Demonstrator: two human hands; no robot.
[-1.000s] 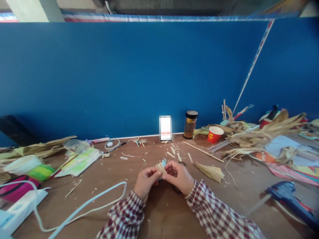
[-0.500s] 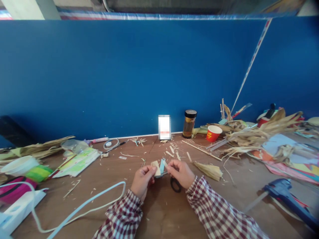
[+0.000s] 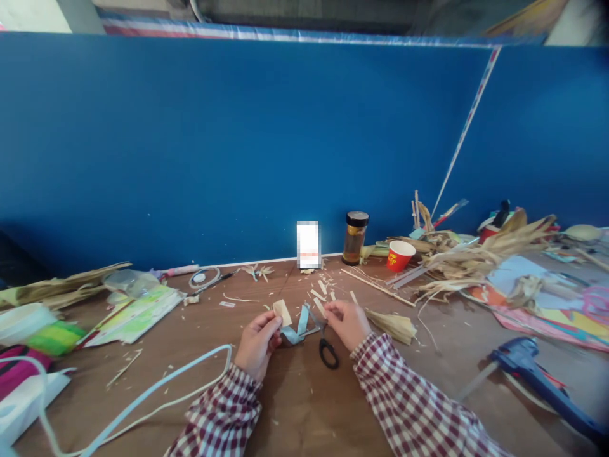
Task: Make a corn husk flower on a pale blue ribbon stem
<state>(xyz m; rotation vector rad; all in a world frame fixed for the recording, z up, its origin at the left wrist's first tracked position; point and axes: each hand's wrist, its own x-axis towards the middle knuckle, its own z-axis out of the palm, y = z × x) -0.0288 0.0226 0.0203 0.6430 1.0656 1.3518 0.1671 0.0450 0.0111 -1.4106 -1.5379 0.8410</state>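
My left hand (image 3: 259, 339) pinches a small pale rectangular piece of corn husk (image 3: 282, 313) between thumb and fingers. My right hand (image 3: 348, 322) is closed at the fingertips on a narrow pale strip of husk (image 3: 318, 308). Between the hands, a bent light-blue strip (image 3: 303, 319) lies near the table. A pair of scissors (image 3: 328, 353) with black handles rests just left of my right hand, its blades partly behind the blue strip.
Husk scraps (image 3: 323, 287) are strewn ahead of the hands. A dark-lidded jar (image 3: 355, 238) and a red paper cup (image 3: 401, 256) stand behind. A blue glue gun (image 3: 537, 365) lies right, dried husks (image 3: 476, 254) beyond it. White cables (image 3: 181, 374) loop at left.
My hands have moved apart, and the husk piece has swung left with my left hand. The blue strip and the scissors show more fully between them. The view has shifted slightly.
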